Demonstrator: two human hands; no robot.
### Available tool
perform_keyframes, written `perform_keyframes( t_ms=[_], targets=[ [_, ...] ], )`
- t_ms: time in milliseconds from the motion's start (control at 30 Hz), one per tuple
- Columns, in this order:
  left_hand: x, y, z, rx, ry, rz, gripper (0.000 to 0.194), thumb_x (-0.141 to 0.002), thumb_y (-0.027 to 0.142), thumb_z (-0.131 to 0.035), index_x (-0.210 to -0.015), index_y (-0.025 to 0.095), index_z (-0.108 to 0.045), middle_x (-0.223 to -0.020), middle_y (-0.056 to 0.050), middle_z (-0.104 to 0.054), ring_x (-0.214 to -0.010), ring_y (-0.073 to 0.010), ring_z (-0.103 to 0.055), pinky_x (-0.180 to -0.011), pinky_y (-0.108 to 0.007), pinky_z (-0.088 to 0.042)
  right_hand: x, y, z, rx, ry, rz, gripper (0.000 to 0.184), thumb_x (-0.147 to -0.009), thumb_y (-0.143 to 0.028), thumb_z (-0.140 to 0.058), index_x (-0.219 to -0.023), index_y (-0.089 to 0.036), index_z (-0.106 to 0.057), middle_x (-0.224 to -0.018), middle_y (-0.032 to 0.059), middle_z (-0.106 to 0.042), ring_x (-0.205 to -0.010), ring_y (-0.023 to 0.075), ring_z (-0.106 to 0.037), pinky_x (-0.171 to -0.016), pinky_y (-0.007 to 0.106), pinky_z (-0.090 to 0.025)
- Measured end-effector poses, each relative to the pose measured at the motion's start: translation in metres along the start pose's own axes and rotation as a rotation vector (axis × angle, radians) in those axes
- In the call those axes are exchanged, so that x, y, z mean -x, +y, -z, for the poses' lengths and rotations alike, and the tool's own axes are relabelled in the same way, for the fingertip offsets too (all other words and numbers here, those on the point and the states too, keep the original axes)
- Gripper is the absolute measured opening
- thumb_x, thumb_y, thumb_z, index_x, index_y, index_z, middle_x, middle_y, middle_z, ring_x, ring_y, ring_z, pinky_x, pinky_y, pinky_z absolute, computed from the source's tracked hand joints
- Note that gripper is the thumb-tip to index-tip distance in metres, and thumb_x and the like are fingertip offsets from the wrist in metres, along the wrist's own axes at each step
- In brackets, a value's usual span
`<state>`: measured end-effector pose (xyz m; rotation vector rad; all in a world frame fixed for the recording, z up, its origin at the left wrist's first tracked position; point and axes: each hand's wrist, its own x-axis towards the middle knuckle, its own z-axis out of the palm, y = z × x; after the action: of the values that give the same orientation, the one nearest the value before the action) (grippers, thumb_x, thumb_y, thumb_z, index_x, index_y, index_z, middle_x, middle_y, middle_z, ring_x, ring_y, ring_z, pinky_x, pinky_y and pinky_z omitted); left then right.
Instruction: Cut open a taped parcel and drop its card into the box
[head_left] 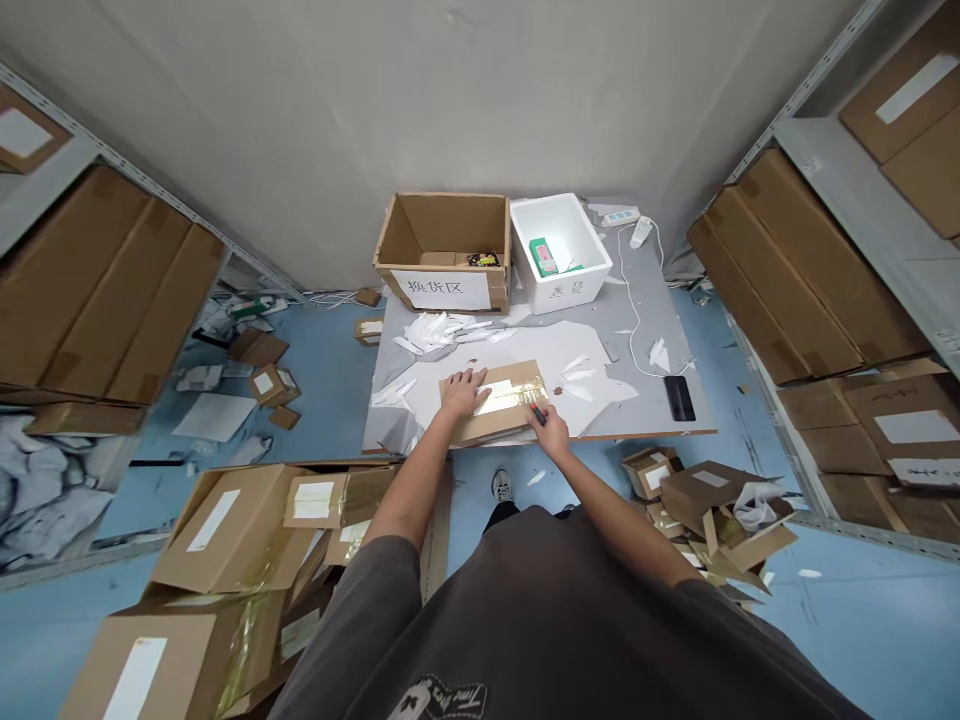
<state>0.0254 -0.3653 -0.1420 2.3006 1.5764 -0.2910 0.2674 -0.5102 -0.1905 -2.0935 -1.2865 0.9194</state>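
A flat, taped cardboard carton lies near the front edge of the grey bench, a white label and shiny clear-yellow tape on its top. The left hand rests palm down at the carton's nine o'clock end, fingers spread and gripping nothing. The right hand is closed around a small black-and-red tool at the carton's four o'clock corner; whether its tip touches the tape is too small to tell. Taking the carton as the dial's centre, an open cardboard box stands towards eleven o'clock, with a white foam box just beside it at one. White paper strips are heaped at ten o'clock, and a black smartphone lies at three, near the bench's right edge.
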Motion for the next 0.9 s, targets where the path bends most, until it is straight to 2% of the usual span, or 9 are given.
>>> perform_keyframes(
  t_ms=[100, 233, 367, 467, 567, 667, 733, 800, 900],
  targets=[
    [0.011, 0.005, -0.005, -0.022, 0.000, 0.135, 0.073, -0.108, 0.062, -0.031, -0.175, 0.031, -0.028, -0.172, -0.017, -0.041, -0.146, -0.0415, -0.047, -0.120, -0.058, -0.032, -0.021, -0.007, -0.008, 0.043, 0.081, 0.001, 0.022, -0.089, -0.044, -0.070, -0.099, -0.027, -0.059, -0.103, 0.0052, -0.070, -0.096, 0.0259, -0.067, -0.081, 0.035, -0.052],
    [0.033, 0.026, -0.017, 0.012, -0.031, 0.220, 0.075, -0.107, 0.065, -0.033, -0.175, 0.034, -0.024, -0.173, -0.019, -0.038, -0.143, -0.0435, -0.048, -0.115, -0.059, -0.037, -0.067, -0.014, 0.004, 0.063, 0.104, 0.032, 0.020, -0.090, -0.040, -0.066, -0.101, -0.025, -0.058, -0.106, 0.0071, -0.070, -0.097, 0.0258, -0.064, -0.084, 0.035, -0.051],
    [0.057, 0.053, -0.037, 0.175, -0.056, 0.132, 0.082, -0.106, 0.065, -0.038, -0.176, 0.029, -0.019, -0.160, -0.020, -0.052, -0.135, -0.0394, -0.057, -0.108, -0.050, -0.046, -0.111, -0.025, 0.025, 0.092, 0.149, -0.027, 0.018, -0.093, -0.038, -0.058, -0.104, -0.024, -0.057, -0.103, 0.0088, -0.071, -0.092, 0.0253, -0.062, -0.082, 0.034, -0.048],
    [0.066, 0.063, -0.045, 0.278, -0.048, 0.062, 0.075, -0.107, 0.060, -0.038, -0.174, 0.026, -0.027, -0.159, -0.020, -0.053, -0.128, -0.0373, -0.064, -0.104, -0.048, -0.051, -0.123, -0.029, 0.041, 0.077, 0.172, -0.038, 0.023, -0.093, -0.044, -0.057, -0.104, -0.024, -0.056, -0.099, 0.0090, -0.071, -0.089, 0.0250, -0.061, -0.078, 0.033, -0.047],
    [0.062, 0.054, -0.039, 0.219, 0.090, 0.030, 0.061, -0.106, 0.042, -0.048, -0.165, 0.027, -0.043, -0.169, -0.019, -0.044, -0.135, -0.0389, -0.061, -0.108, -0.053, -0.050, -0.102, -0.022, 0.054, 0.043, 0.152, -0.017, 0.028, -0.093, -0.053, -0.053, -0.102, -0.026, -0.054, -0.090, 0.0063, -0.071, -0.083, 0.0257, -0.062, -0.072, 0.033, -0.046],
    [0.048, 0.041, -0.027, 0.115, 0.156, -0.164, 0.064, -0.098, 0.025, -0.063, -0.160, 0.031, -0.050, -0.177, -0.015, -0.034, -0.152, -0.0426, -0.046, -0.116, -0.059, -0.045, -0.055, -0.006, 0.055, 0.059, 0.096, 0.043, 0.035, -0.089, -0.061, -0.057, -0.097, -0.028, -0.051, -0.088, 0.0048, -0.070, -0.082, 0.0261, -0.063, -0.071, 0.033, -0.046],
    [0.036, 0.038, -0.021, 0.072, 0.107, -0.384, 0.064, -0.093, 0.019, -0.069, -0.154, 0.036, -0.057, -0.179, -0.009, -0.032, -0.161, -0.0415, -0.033, -0.121, -0.059, -0.040, -0.023, 0.005, 0.049, 0.092, 0.089, 0.044, 0.043, -0.082, -0.068, -0.063, -0.091, -0.028, -0.047, -0.091, 0.0050, -0.070, -0.084, 0.0263, -0.064, -0.070, 0.032, -0.046],
    [0.026, 0.040, -0.018, 0.047, 0.030, -0.573, 0.059, -0.091, 0.016, -0.071, -0.145, 0.039, -0.064, -0.177, -0.003, -0.038, -0.166, -0.0373, -0.027, -0.126, -0.057, -0.035, 0.000, 0.012, 0.042, 0.109, 0.072, 0.004, 0.047, -0.077, -0.070, -0.066, -0.087, -0.029, -0.045, -0.089, 0.0037, -0.069, -0.083, 0.0261, -0.064, -0.068, 0.031, -0.045],
    [0.013, 0.049, -0.017, 0.020, -0.079, -0.676, 0.058, -0.087, 0.016, -0.074, -0.140, 0.039, -0.068, -0.170, -0.002, -0.049, -0.165, -0.0339, -0.029, -0.127, -0.053, -0.033, 0.006, 0.015, 0.036, 0.120, 0.054, -0.068, 0.048, -0.075, -0.068, -0.069, -0.087, -0.030, -0.043, -0.082, -0.0003, -0.067, -0.076, 0.0249, -0.063, -0.066, 0.031, -0.044]
  ],
)
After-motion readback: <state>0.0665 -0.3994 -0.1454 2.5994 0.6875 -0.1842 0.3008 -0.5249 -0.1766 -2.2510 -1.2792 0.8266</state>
